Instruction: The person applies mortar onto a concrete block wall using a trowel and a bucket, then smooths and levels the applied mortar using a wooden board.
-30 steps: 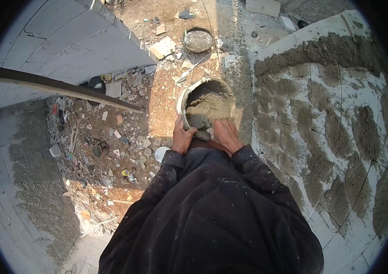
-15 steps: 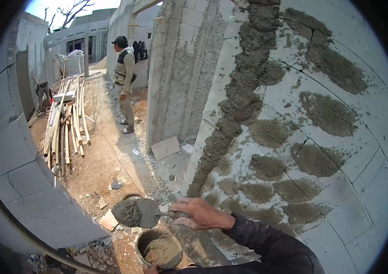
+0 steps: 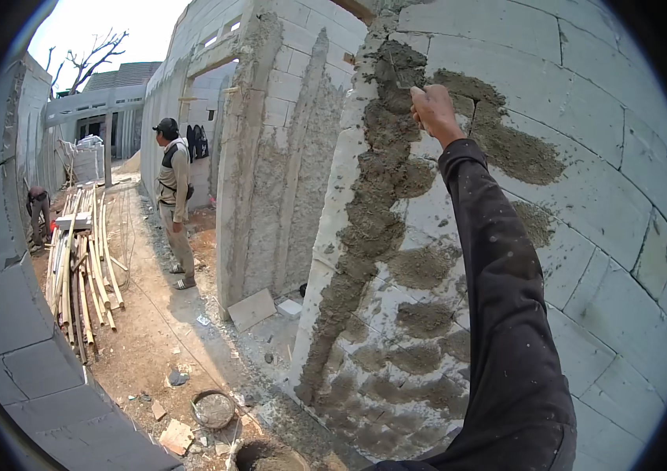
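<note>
Raised high on the block wall (image 3: 584, 271), my right hand (image 3: 437, 115) is closed around the handle of a trowel (image 3: 405, 83). The trowel meets the upper part of a thick vertical band of wet mortar (image 3: 373, 200) near the wall's left edge; most of its blade cannot be made out against the grey. Right of the band, several mortar patches (image 3: 518, 149) are spread over the pale blocks. At the lower edge a bucket of mortar (image 3: 269, 457) shows only in part. My left hand is out of the picture.
A round basin (image 3: 213, 410) stands on the dirt near broken block pieces (image 3: 177, 436). Long bamboo poles (image 3: 86, 263) lie at left. A person (image 3: 176, 200) stands on the path; another person (image 3: 38, 210) bends beyond the poles. A low block wall (image 3: 39, 377) curves along the left.
My right hand has swung up from above the bucket to the top of the mortar band, carrying the trowel. My left hand, at the bucket's rim before, has left the view. The view has tilted upward.
</note>
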`<state>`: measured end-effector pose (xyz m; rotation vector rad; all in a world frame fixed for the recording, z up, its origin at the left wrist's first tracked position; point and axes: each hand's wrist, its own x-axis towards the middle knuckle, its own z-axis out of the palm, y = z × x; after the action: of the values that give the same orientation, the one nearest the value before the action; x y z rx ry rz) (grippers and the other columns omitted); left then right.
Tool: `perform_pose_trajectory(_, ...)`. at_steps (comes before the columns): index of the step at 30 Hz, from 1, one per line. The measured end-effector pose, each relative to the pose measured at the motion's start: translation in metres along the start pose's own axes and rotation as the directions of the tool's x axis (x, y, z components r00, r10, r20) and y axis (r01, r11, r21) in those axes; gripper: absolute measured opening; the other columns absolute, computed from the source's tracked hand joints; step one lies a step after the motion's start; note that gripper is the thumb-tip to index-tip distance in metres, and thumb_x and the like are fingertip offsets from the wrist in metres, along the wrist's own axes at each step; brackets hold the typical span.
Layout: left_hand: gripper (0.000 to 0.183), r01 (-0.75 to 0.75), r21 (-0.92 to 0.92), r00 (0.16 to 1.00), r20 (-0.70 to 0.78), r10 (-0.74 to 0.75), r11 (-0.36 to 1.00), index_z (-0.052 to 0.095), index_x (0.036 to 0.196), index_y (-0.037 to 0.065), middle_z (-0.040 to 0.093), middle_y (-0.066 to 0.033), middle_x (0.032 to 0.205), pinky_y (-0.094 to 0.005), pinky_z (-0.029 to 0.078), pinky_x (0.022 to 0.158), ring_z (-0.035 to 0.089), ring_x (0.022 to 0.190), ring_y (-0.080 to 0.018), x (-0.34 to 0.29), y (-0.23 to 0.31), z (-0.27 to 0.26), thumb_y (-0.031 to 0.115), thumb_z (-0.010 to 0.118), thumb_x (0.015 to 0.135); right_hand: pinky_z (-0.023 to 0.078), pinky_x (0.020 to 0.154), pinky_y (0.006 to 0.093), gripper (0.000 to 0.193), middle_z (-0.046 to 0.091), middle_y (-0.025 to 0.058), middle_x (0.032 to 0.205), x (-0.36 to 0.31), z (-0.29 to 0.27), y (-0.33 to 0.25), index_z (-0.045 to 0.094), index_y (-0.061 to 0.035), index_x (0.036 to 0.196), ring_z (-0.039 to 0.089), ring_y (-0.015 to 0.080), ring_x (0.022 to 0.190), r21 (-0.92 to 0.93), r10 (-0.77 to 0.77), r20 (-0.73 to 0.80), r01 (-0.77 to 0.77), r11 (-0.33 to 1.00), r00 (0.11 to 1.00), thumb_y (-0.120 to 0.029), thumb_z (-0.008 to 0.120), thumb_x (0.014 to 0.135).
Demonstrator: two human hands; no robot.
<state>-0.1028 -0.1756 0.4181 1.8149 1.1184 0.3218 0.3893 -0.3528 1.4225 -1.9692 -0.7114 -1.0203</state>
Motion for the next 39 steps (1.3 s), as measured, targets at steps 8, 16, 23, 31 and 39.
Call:
perform_pose_trajectory(8, 0.038, -0.387, 0.469, 0.918, 0.278, 0.283, 0.794, 0.071, 0.101, 0.002, 0.070, -0.0227, 0.099, -0.0548, 0.049, 0.079, 0.066, 0.091, -0.0430, 0.025, -0.028, -0.018, 0.037, 0.068, 0.088, 0.056, 0.094, 0.0585, 0.057, 0.076, 0.0268, 0.121, -0.032, -0.055, -0.005, 0.061, -0.0042, 0.141, 0.073, 0.0489, 0.114, -0.463, -0.276, -0.369, 0.082, 0.883, 0.888, -0.047, 0.066, 0.103)
perform_pose_trajectory(16, 0.025, -0.632, 0.575, 0.771, 0.403, 0.493, 0.519, 0.072, 0.081, 0.010, 0.068, -0.0157, 0.080, -0.0554, 0.047, 0.062, 0.066, 0.073, -0.0369, 0.034, -0.067, -0.015, 0.035, 0.072, 0.083, 0.055, 0.099, 0.0595, 0.054, 0.075, 0.0231, 0.131, 0.004, 0.007, 0.008, 0.065, -0.0091, 0.144, 0.071, 0.0471, 0.122, -0.689, -0.191, -0.049, 0.105, 0.717, 0.980, -0.033, 0.071, 0.096)
perform_pose_trajectory(23, 0.019, -0.655, 0.602, 0.742, 0.400, 0.538, 0.456, 0.070, 0.073, 0.016, 0.064, -0.0099, 0.069, -0.0524, 0.045, 0.053, 0.064, 0.061, -0.0300, 0.041, -0.073, -0.007, 0.033, 0.075, 0.080, 0.059, 0.100, 0.0554, 0.052, 0.078, 0.0199, 0.127, 0.030, 0.078, -0.003, 0.071, -0.0158, 0.145, 0.074, 0.0429, 0.117, -0.777, -0.001, -0.102, -0.079, 0.624, 0.995, -0.029, 0.072, 0.094)
perform_pose_trajectory(31, 0.015, -0.634, 0.625, 0.766, 0.428, 0.479, 0.455, 0.072, 0.077, 0.016, 0.066, -0.0098, 0.072, -0.0519, 0.047, 0.055, 0.066, 0.063, -0.0310, 0.046, -0.052, -0.010, 0.030, 0.073, 0.083, 0.059, 0.098, 0.0551, 0.057, 0.079, 0.0187, 0.125, 0.050, 0.032, 0.018, 0.070, -0.0199, 0.149, 0.075, 0.0429, 0.114, -0.745, 0.000, -0.092, -0.069, 0.663, 0.996, -0.029, 0.072, 0.093)
perform_pose_trajectory(39, 0.012, -0.570, 0.694, 0.811, 0.388, 0.437, 0.441, 0.074, 0.080, 0.016, 0.069, -0.0096, 0.074, -0.0514, 0.050, 0.056, 0.068, 0.066, -0.0320, 0.019, -0.032, -0.014, 0.027, 0.072, 0.085, 0.059, 0.094, 0.0553, 0.053, 0.079, 0.0191, 0.120, -0.006, -0.011, 0.045, 0.066, -0.0162, 0.149, 0.076, 0.0414, 0.112, -0.760, -0.199, -0.172, -0.002, 0.650, 0.965, -0.031, 0.071, 0.099)
